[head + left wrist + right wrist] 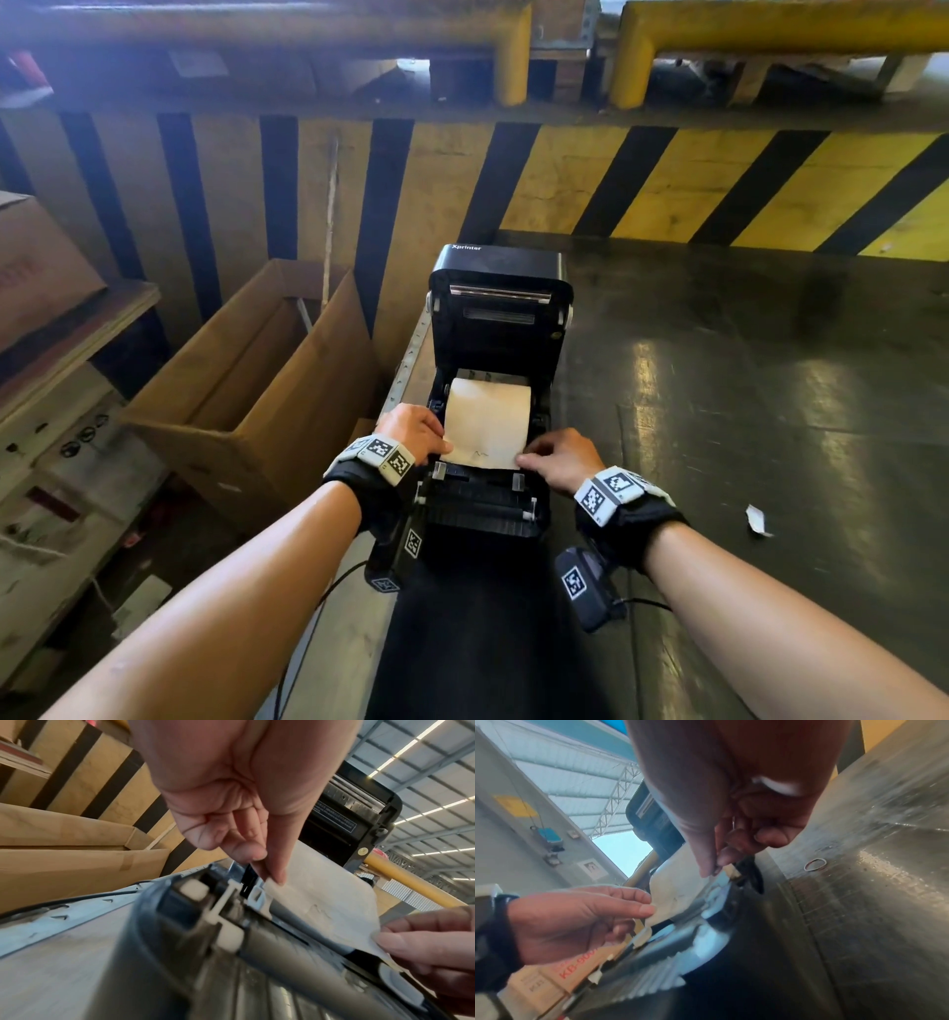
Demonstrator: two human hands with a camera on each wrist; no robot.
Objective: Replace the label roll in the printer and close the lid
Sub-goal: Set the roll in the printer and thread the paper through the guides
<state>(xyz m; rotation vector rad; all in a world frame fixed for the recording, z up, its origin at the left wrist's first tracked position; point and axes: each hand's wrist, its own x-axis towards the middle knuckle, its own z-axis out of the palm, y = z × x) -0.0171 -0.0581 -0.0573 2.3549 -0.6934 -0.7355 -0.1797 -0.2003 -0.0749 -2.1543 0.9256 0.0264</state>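
A black label printer (493,514) stands on the dark table with its lid (500,293) swung up and back. A white label roll (488,411) lies in its bay, and the free end of the paper (485,452) is drawn forward over the front rollers. My left hand (416,429) pinches the paper's left front corner (272,884). My right hand (557,457) pinches the right front corner (711,874). In both wrist views the paper (334,902) stretches flat between the two hands.
An open cardboard box (257,390) stands left of the printer, below the table edge. A yellow and black striped wall (667,180) runs behind. A paper scrap (757,519) lies on the table at right. A rubber band (814,864) lies near the printer.
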